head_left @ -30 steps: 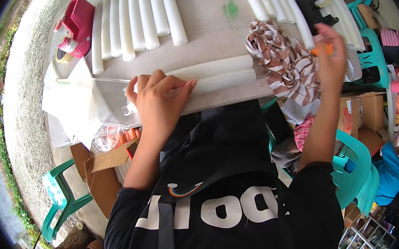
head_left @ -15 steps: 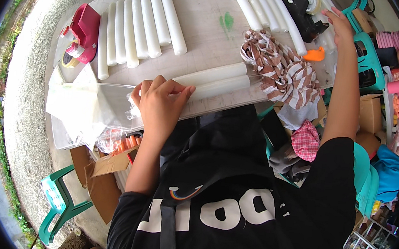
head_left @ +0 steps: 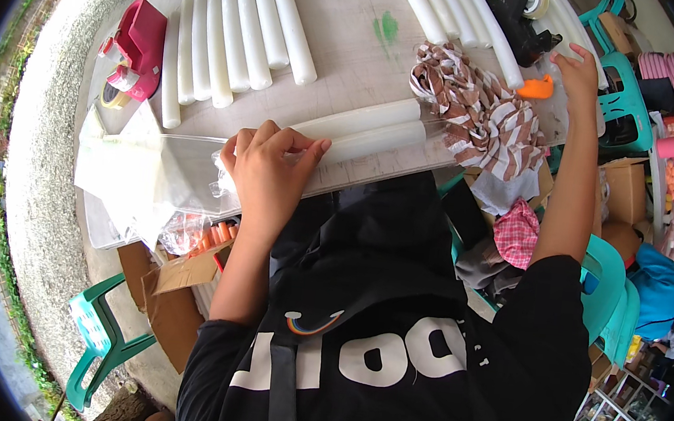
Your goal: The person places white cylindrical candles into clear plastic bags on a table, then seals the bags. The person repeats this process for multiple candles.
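We see left hand (head_left: 263, 173) fingers gripping two candles (head_left: 380, 141) lying left-to-right; right hand (head_left: 580, 81) well apart, finger state unclear.

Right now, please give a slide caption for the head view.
Left hand on two white candles; right hand near a black tape dispenser.

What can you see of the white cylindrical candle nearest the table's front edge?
The smooth, waxy-looking white cylindrical candle lies on the pale grey table, alongside another white candle. The left hand covers its left part, hiding that end. Its right end points toward the crumpled brown-and-white striped cloth; no wick shows there.
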`<state>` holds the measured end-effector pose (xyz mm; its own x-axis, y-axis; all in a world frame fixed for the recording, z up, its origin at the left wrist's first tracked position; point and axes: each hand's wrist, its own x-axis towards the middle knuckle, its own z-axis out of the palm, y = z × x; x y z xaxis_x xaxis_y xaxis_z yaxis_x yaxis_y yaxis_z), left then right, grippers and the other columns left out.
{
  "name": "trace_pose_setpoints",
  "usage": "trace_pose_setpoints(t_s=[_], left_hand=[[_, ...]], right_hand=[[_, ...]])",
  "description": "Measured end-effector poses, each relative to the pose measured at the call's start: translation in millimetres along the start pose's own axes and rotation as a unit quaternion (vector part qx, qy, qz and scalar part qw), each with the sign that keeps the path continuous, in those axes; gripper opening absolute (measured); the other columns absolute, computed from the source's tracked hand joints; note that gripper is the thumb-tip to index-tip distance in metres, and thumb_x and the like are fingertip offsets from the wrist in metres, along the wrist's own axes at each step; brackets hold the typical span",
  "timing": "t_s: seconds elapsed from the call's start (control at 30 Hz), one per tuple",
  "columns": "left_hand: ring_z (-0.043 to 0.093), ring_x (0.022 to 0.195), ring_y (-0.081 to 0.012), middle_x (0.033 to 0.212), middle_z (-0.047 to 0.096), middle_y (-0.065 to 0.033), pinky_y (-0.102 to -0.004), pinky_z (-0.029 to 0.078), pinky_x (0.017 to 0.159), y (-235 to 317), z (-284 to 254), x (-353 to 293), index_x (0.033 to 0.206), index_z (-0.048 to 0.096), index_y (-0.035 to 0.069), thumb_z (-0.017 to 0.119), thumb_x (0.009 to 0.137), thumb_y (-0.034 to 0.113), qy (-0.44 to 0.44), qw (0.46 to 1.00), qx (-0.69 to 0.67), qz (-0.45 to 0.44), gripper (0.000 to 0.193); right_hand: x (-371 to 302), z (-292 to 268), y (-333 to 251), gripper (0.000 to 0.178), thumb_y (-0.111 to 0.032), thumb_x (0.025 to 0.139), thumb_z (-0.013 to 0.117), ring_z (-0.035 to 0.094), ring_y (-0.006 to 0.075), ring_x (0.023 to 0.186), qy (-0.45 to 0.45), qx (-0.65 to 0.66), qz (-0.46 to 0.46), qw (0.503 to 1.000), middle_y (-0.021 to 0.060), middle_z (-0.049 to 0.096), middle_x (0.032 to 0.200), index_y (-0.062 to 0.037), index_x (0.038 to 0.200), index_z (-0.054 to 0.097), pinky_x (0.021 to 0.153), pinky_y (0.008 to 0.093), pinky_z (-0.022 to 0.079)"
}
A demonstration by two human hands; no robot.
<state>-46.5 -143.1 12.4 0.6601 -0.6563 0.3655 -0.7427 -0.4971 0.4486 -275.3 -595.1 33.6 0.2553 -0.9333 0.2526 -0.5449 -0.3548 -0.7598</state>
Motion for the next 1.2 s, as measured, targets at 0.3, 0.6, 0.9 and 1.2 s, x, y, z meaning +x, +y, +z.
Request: trace_pose_setpoints(t_s=[0.3,0.6,0.9,1.2], left_hand=[[0.056,0.085,-0.0186,0.075,0.06,0.0039,-0.0401,0.032,0.096,-0.6,-0.8,-0.4,0.075,0.074,0.013,0.08,0.08,0.038,0.004,1.0,0.005,0.002,0.026],[0.057,0.086,-0.0208,0.076,0.061,0.0029,-0.0415,0.032,0.097,0.0,4.0,0.0,0.075,0.074,0.013,0.081,0.078,0.036,0.011,1.0,-0.005,0.002,0.024],[0.057,0.086,-0.0216,0.076,0.061,0.0018,-0.0432,0.032,0.097,-0.1,-1.5,-1.0,0.075,0.074,0.012,0.081,0.078,0.036,0.011,1.0,0.003,-0.007,0.024],[0.056,0.086,-0.0242,0.074,0.059,0.0006,-0.0476,0.034,0.098,1.7,0.9,-1.0,0.071,0.074,0.014,0.081,0.077,0.038,0.019,1.0,-0.014,-0.009,0.026]], right_hand=[[-11.6,6.0,-32.9,0.052,-0.031,0.084,0.072,0.069,0.0286,0.1,0.098,-0.286,-0.036,0.952,0.0026,0.076,0.1,-0.0148,0.129,0.051,0.097,0.0489,0.037],[-32.8,-24.2,-28.5,0.047,-0.018,0.09,0.068,0.066,0.0184,0.097,0.018,-0.04,-0.086,0.995,0.0088,0.074,0.103,-0.0068,0.131,0.047,0.093,0.0322,0.045],[-143.6,42.6,-159.0,0.033,-0.012,0.095,0.061,0.06,0.0089,0.085,-0.569,0.077,-0.199,0.794,0.0034,0.063,0.104,0.0008,0.125,0.055,0.083,0.0294,0.048],[-160.7,91.7,-173.5,0.052,-0.011,0.094,0.062,0.067,0.015,0.08,-0.614,-0.04,-0.196,0.763,0.0049,0.071,0.081,-0.0111,0.141,0.039,0.076,0.0282,0.049]])
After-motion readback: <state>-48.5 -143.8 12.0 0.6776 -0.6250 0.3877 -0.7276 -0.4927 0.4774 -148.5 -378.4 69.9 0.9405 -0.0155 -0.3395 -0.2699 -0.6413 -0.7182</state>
